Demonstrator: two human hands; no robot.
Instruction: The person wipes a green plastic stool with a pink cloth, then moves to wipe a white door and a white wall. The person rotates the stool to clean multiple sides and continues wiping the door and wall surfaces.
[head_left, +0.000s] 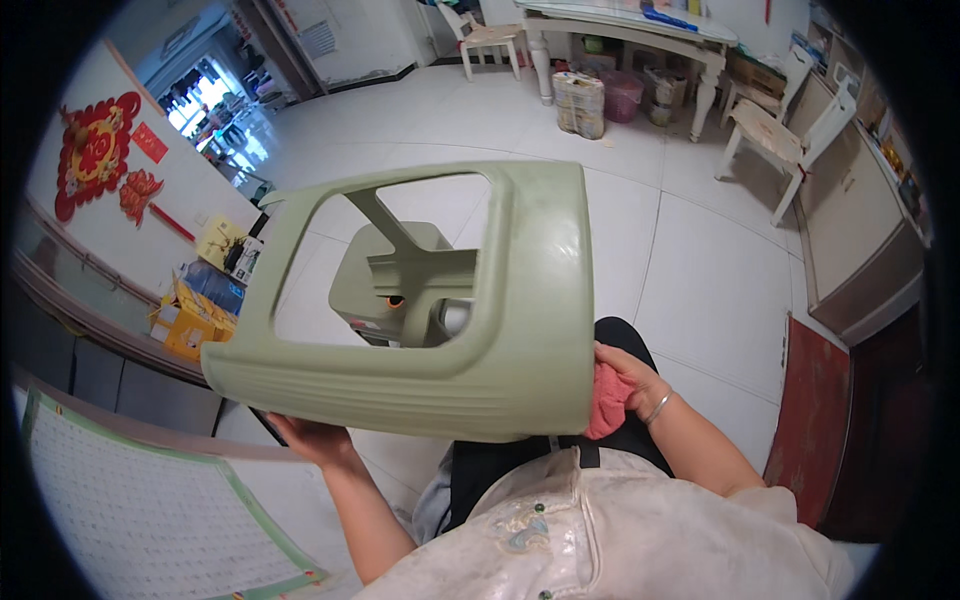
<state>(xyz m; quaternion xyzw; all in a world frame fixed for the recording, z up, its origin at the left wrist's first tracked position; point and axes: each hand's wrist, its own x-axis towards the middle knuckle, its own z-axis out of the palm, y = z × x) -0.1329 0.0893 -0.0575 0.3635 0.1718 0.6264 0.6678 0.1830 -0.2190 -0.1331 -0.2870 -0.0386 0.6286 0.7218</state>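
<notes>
A green plastic stool (544, 300) is held up on its side before me, its seat end to the right and its leg ends to the left. My left hand (311, 439) grips its lower side near the leg ends; the fingertips are hidden behind it. In my right hand (634, 379) is a bunched red cloth (611, 401), pressed against the seat end. Through the large opening in the stool's side, another green plastic object (352, 277) shows lower down; its exact kind is unclear.
White floor tiles (697, 262) spread around me. Ahead stand a white table (622, 26), a wrapped bundle (579, 105), a pink basket (621, 96) and white chairs (765, 131). Yellow cartons (187, 322) and a water jug (214, 285) sit at left. A cabinet (859, 202) lines the right.
</notes>
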